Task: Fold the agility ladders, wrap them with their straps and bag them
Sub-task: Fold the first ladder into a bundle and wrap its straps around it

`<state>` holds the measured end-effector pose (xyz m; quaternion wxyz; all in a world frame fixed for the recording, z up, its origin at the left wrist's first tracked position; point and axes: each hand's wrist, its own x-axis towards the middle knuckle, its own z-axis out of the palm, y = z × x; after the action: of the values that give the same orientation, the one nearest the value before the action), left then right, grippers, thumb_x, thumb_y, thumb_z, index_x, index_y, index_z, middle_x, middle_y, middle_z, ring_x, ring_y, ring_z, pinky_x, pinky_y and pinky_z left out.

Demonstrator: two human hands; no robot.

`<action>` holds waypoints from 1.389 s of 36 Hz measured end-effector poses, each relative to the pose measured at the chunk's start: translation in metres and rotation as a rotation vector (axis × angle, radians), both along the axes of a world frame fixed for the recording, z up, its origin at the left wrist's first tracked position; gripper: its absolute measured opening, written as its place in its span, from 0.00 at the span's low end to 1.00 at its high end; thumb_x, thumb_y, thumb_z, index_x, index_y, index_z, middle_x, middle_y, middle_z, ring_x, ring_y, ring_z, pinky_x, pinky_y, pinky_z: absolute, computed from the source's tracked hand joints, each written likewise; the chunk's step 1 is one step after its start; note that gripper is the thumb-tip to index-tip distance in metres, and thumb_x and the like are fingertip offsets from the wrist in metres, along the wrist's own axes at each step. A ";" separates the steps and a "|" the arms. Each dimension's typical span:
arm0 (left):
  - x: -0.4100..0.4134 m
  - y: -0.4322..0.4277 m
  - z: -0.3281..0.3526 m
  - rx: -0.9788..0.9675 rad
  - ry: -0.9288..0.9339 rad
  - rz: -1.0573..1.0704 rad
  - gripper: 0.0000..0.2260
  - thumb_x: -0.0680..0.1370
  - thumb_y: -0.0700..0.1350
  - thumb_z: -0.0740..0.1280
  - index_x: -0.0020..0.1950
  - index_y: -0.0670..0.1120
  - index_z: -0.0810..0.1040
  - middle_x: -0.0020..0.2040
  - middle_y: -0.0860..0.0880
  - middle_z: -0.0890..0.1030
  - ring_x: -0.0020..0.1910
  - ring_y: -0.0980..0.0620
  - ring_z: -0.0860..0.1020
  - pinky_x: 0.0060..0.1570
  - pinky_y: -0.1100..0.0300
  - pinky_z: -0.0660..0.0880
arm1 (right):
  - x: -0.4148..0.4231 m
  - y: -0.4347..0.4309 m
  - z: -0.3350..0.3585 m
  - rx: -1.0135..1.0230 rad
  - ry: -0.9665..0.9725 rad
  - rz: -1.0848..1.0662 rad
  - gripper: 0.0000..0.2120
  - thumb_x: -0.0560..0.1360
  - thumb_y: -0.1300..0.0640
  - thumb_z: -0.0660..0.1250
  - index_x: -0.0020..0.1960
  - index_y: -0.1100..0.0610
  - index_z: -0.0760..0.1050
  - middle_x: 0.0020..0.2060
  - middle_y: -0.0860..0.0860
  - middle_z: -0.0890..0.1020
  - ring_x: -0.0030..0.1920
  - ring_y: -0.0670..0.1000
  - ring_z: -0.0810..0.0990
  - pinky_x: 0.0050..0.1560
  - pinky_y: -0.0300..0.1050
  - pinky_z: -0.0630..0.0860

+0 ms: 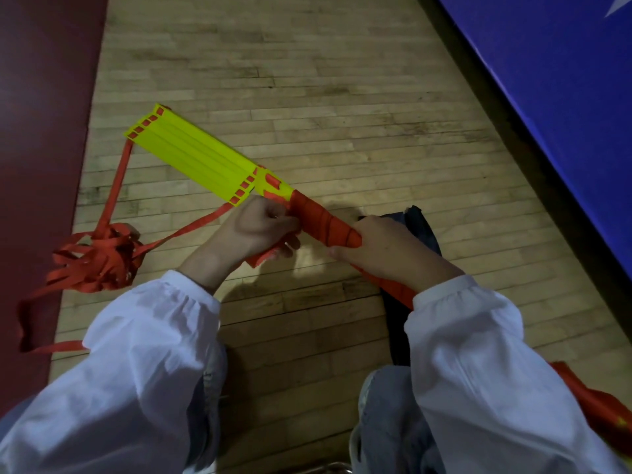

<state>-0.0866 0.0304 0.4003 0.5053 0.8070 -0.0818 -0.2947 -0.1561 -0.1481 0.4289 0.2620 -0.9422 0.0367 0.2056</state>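
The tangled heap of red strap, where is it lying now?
In the head view the heap lies at the left, where the wooden floor meets the dark red mat, below the flat yellow rungs and left of the left hand.

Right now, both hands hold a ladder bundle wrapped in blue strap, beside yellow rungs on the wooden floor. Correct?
No: the head view shows a red strap, not blue. The left hand and right hand hold the ladder bundle, beside yellow rungs on the wooden floor.

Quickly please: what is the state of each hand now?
Left hand: closed, gripping the strap.
Right hand: closed, holding the wrapped ladder.
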 end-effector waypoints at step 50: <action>-0.008 -0.034 -0.007 -0.464 0.536 0.425 0.09 0.77 0.34 0.59 0.36 0.42 0.70 0.38 0.44 0.76 0.35 0.49 0.76 0.33 0.53 0.80 | -0.002 0.011 -0.026 0.556 0.256 -0.267 0.17 0.82 0.40 0.47 0.53 0.49 0.68 0.39 0.48 0.73 0.38 0.45 0.71 0.41 0.38 0.68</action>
<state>-0.0941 -0.0041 0.3933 0.7269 0.5653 0.1568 -0.3572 -0.1581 -0.1371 0.4028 0.5270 -0.7879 0.1352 0.2884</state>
